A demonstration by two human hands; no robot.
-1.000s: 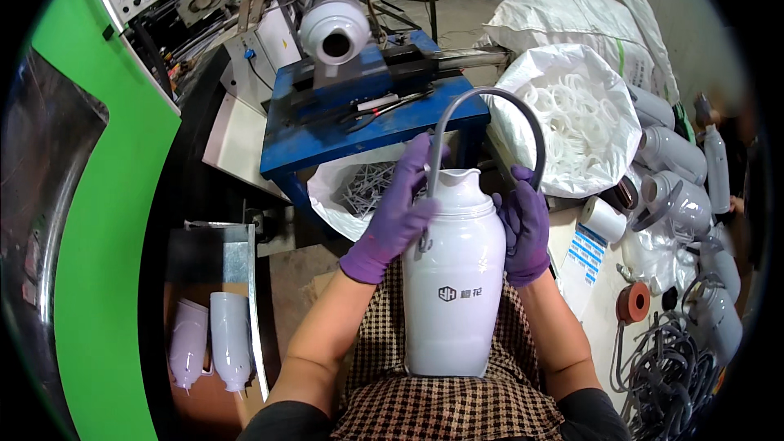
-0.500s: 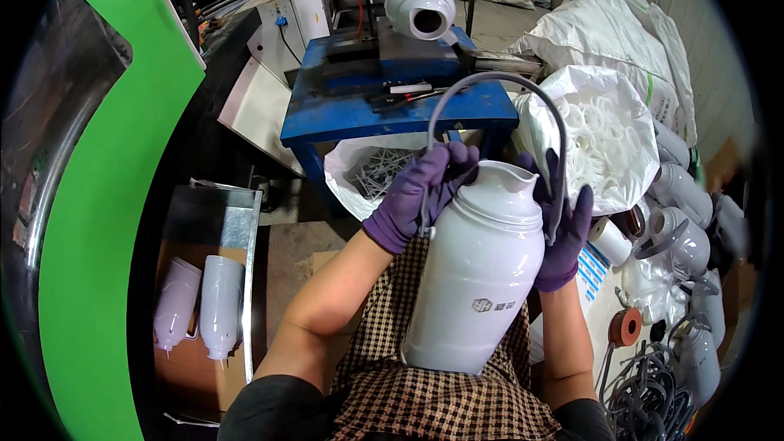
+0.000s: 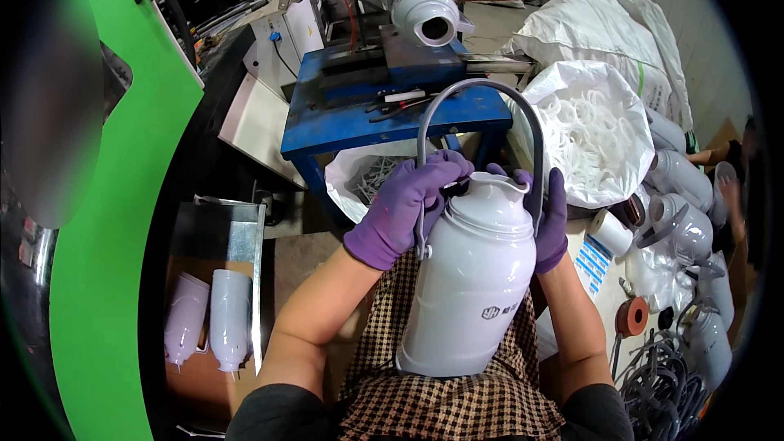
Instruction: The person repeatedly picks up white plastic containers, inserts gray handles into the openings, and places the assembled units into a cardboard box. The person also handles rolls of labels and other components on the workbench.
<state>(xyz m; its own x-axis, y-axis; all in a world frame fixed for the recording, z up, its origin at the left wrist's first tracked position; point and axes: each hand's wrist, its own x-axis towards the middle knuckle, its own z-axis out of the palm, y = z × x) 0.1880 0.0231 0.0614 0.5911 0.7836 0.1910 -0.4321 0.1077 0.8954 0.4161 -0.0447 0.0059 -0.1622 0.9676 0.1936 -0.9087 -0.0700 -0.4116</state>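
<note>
A pale grey plastic jug body [image 3: 469,294] with a pouring lip stands on my lap, its top leaning away from me. Over its mouth arches a grey carrying handle [image 3: 476,83]. My left hand [image 3: 402,208], in a purple glove, is closed around the handle's left end, which meets a small pivot on the jug's shoulder. At the other side my right hand [image 3: 552,229], also gloved, holds the handle's right end close against the jug. Some of its fingers and the right pivot are hidden behind the jug.
A blue metal stand [image 3: 327,126] with a clamped grey jug part [image 3: 425,12] is ahead. Beside it is a sack of white rings [image 3: 588,139]; a bag of grey pins [image 3: 376,180] sits below. Jug bodies [image 3: 686,180] and handles [image 3: 665,384] lie right, near another person's hand [image 3: 729,192].
The handle's arch has shifted left and slightly down over the jug. My right fingers have drawn in closer to the handle end. Another person's arm has appeared at the far right.
</note>
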